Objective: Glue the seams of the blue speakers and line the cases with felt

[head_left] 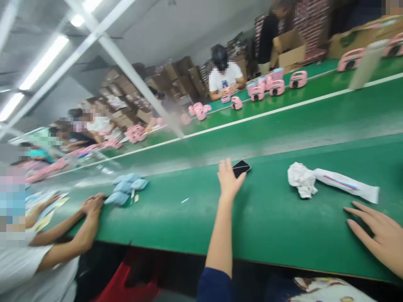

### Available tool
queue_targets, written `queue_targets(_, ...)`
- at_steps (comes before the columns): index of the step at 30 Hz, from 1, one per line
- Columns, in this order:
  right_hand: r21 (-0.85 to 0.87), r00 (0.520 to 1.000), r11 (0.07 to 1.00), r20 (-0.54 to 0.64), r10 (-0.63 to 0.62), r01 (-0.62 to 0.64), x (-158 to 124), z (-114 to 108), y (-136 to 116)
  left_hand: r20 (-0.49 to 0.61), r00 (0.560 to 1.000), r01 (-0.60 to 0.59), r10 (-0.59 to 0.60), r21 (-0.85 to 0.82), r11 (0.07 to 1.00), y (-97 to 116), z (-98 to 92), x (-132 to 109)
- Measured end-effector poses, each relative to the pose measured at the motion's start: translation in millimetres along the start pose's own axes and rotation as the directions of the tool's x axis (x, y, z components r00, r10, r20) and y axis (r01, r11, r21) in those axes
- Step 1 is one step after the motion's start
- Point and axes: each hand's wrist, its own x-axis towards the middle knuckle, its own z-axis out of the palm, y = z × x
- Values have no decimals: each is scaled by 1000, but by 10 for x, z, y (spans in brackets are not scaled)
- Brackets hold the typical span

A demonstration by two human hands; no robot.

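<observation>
Green conveyor belt (277,218), broad, directly under both hands. Second green belt (283,113) with a white edge strip, beyond the hands and parallel to the first. Stacked cardboard cartons (176,79), far off past the second belt, along the back of the room. Seated co-worker in a white shirt (28,268), at the near belt edge, well left of the left hand.

Right hand (374,237), open, palm down, fingers spread, fingertips on the belt, touching nothing else. Left hand (229,178), in a navy sleeve (214,287), open, fingers extended, not curled around anything, fingertips at the edge of a black smartphone (242,168), lying flat on the belt and touching the hand. Apparently a light contact only, with no clear clasp.

White plastic sleeve (346,184) with coloured stripes, on the belt, above the right hand. Crumpled white tissue (301,179), touching the sleeve's left end, between both hands. Pale blue pouches (126,188), in a loose pile, left of the left hand, just beside the co-worker's hands (92,205). Pink handled cases (261,88), in a row on the second belt, beyond the hands, exact kind too small to tell. Small white scrap (184,200), on the near belt, just left of the left hand.
</observation>
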Motion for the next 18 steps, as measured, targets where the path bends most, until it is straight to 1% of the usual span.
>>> queue_targets(1, -24, 1000, 1000, 16, 15, -15, -1, -20, -54, 4, 998, 58, -58, 39, 998, -123, -41, 144)
queue_targets(2, -48, 999, 998, 23, 35, -34, 9, -42, -111, 35, 995, 89, -92, 73, 993, -228, -56, 260)
queue_targets(3, -67, 998, 997, 28, 50, -48, 25, -65, -167, 85, 991, 93, -102, 103, 990, -313, -51, 344)
queue_targets(5, -92, 997, 993, 33, 76, -72, 54, -105, -260, 183, 981, 46, -71, 138, 989, -427, -12, 430)
queue_targets(7, -100, 995, 991, 35, 90, -87, 62, -134, -316, 231, 973, -17, -20, 156, 988, -481, 26, 452)
queue_targets(9, -101, 995, 991, 33, 93, -89, 52, -151, -337, 227, 974, -49, 8, 179, 983, -503, 43, 462)
queue_targets(14, -115, 996, 991, 37, 78, -74, 27, -174, -341, 179, 984, -53, 12, 227, 973, -489, 98, 493)
queue_targets(18, -124, 995, 988, 31, 92, -87, 45, -191, -355, 67, 998, -4, -12, 238, 971, -438, 236, 459)
